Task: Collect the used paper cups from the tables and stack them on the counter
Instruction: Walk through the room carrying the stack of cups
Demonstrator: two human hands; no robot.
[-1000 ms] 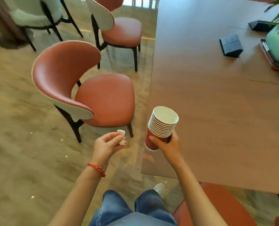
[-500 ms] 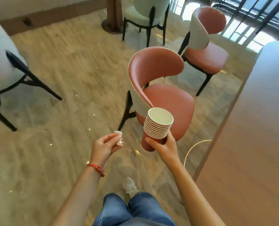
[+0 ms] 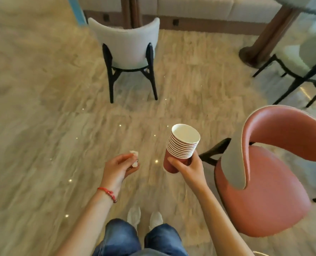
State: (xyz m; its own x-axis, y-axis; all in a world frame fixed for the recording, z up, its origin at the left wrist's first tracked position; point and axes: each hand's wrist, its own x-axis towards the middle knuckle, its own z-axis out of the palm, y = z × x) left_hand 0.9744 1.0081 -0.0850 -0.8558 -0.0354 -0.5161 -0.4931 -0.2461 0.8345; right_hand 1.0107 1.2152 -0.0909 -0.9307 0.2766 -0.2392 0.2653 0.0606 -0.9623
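Gripping stacked cups (image 3: 181, 148) — right hand (image 3: 188, 168); left hand (image 3: 119, 168) pinching perhaps crumpled tissue (image 3: 134, 158).

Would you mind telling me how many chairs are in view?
3: a white chair straight ahead, a pale chair at far right, and a pink chair beside the right arm. Others may be out of frame.

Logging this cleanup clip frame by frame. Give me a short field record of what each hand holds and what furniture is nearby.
left hand: pinches a crumpled white tissue
right hand: grips a stack of red paper cups, upright, top cup looks empty
nearest furniture: pink chair to the right
farther: white chair ahead
counter: not in view
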